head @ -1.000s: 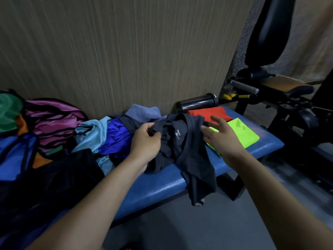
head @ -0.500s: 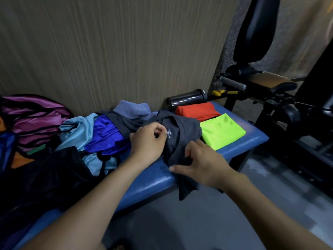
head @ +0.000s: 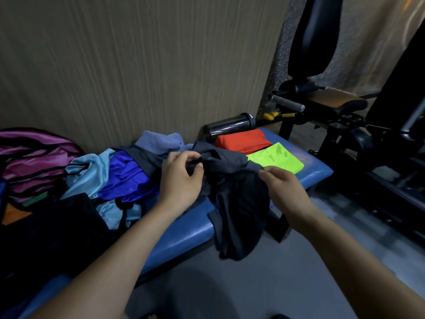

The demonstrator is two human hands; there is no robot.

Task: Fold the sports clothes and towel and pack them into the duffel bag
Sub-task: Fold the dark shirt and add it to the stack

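Dark grey, thin and slack, the sports shirt (head: 232, 180) lies across the front edge of our blue padded desk (head: 184, 229), its lower half spilling over the edge toward the floor. Our left hand (head: 181, 178) pinches a bunched fold near the collar end, fingers curled into the cloth. Our right hand (head: 281, 187) pinches the shirt's right-hand edge between thumb and forefinger.

Both grips sit on the upper part, side by side, while the shirt's long axis runs away from them, down over the desk's front. We judge the coming move is to lift and spread the shirt flat, so the hanging tail must come up onto the padding; the right hand is nearer that tail.

Beyond the shirt lie a folded orange garment (head: 241, 140) and a folded lime-green garment (head: 276, 158), just beside each other. Left of us sits a heap of unfolded blue garments (head: 124, 176). We cannot clearly make out the duffel bag.
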